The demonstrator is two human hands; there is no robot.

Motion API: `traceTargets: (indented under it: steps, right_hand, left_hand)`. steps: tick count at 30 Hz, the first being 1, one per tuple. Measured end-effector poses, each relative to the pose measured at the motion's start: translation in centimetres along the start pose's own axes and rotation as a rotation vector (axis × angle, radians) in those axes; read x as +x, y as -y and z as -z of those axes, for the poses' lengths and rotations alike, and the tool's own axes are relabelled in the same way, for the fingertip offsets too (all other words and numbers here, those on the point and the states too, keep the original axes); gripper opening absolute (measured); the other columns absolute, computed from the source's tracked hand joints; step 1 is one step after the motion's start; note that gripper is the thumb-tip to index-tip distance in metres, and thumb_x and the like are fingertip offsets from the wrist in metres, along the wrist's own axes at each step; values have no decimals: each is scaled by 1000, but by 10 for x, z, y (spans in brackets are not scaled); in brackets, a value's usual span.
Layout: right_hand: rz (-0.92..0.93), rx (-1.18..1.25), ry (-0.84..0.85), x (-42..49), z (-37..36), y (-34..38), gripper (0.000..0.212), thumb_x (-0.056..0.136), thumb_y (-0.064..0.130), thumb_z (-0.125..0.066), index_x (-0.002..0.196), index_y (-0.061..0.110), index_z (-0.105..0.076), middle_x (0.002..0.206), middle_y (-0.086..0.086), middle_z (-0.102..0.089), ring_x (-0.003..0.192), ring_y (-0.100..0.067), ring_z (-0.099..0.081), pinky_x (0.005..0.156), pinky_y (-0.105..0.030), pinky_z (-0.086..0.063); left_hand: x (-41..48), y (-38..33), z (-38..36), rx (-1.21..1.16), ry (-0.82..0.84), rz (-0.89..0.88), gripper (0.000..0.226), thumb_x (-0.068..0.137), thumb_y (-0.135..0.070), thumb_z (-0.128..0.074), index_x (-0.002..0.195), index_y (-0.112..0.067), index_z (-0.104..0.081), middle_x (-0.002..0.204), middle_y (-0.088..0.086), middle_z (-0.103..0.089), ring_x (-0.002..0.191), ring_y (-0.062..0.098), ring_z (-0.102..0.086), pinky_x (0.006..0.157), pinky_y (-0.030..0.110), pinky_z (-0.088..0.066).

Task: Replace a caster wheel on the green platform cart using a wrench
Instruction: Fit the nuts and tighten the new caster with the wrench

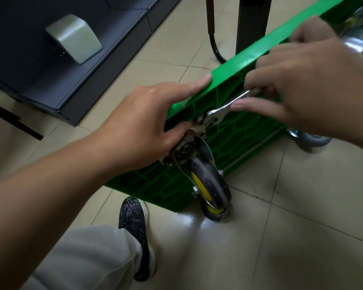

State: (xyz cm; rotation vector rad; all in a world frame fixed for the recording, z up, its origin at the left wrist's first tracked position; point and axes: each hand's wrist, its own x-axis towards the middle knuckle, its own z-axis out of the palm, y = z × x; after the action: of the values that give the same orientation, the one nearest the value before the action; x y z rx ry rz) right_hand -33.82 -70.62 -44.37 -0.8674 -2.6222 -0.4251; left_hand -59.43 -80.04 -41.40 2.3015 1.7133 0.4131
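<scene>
Cart (228, 130), green, stands tipped on its long edge on the tiled floor (302, 227), ribbed underside facing the camera. Bolted at its near upper corner is a caster (210, 181), a black wheel with a yellow hub in a metal fork, hanging off a metal plate (197, 130). The left hand (143, 122) clasps that corner of the cart: the forefinger lies straight along the green rim, the thumb presses against the plate, and the other fingers are hidden behind the rim. The right hand (298, 80) grips the wrench (224, 107), fingers curled round the far end of the silvery handle and one finger stretched along it. The wrench slants down and to the left, and its head sits at a bolt (199, 119) on the top of the plate, just beside the left thumb. A second caster (216, 212) with the same yellow hub touches the floor at the lower corner, directly below the first. A grey wheel (314, 139) shows under the right wrist, at the far end of the cart. A dark patterned shoe (134, 222) and a pale trouser leg (88, 258) stand near the cart's lower edge. A dark cabinet (50, 84) fills the upper left, and a black post (252, 21) rises behind the cart
</scene>
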Motion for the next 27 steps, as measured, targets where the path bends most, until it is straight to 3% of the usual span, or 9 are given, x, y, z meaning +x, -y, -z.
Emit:
traceTargets:
  steps: [8, 12, 15, 18, 21, 27]
  right_hand:
    - [49, -105, 34, 11, 3, 18, 62, 104, 62, -34, 89, 14, -69, 81, -10, -66, 77, -32, -59, 92, -47, -33]
    - [38, -158, 26, 8, 2, 24, 63, 99, 62, -38, 92, 9, -70, 85, -15, -68, 80, -34, -60, 96, -47, -32]
    - [-8, -114, -4, 7, 7, 15, 62, 103, 64, -36, 87, 12, -68, 81, -15, -66, 79, -34, -60, 95, -48, -34]
    - [-60, -80, -15, 12, 12, 7, 57, 99, 67, -36, 81, 18, -61, 75, -11, -59, 78, -34, -57, 92, -51, -37]
    - [-29, -100, -10, 15, 11, 10, 44, 98, 69, -35, 77, 31, -41, 75, -8, -59, 78, -33, -58, 92, -49, -36]
    - [11, -69, 1, 20, 10, 3, 50, 101, 64, -41, 79, 22, -59, 76, -2, -53, 82, -34, -57, 91, -51, -38]
  left_hand:
    - [-1, 1, -1, 0, -5, 12, 75, 93, -21, -73, 157, -43, -40, 144, -13, -62, 131, 13, -59, 103, 43, -50]
    - [0, 1, -1, 16, -11, 18, 75, 93, -20, -72, 156, -46, -40, 140, -13, -64, 118, 13, -64, 92, 34, -50]
    - [-1, 1, -1, 20, -17, 13, 75, 93, -22, -73, 156, -44, -40, 145, -11, -62, 129, 15, -61, 100, 41, -52]
    - [-1, 1, -2, 23, -17, 17, 74, 93, -24, -72, 157, -44, -40, 146, -12, -61, 131, 15, -59, 101, 44, -51]
    - [-1, 1, -2, 12, -20, 15, 74, 93, -23, -72, 156, -43, -41, 145, -12, -62, 132, 15, -59, 102, 44, -51]
    - [0, 2, -2, 11, -11, 13, 74, 93, -22, -74, 157, -43, -41, 145, -10, -62, 132, 15, -59, 102, 45, -50]
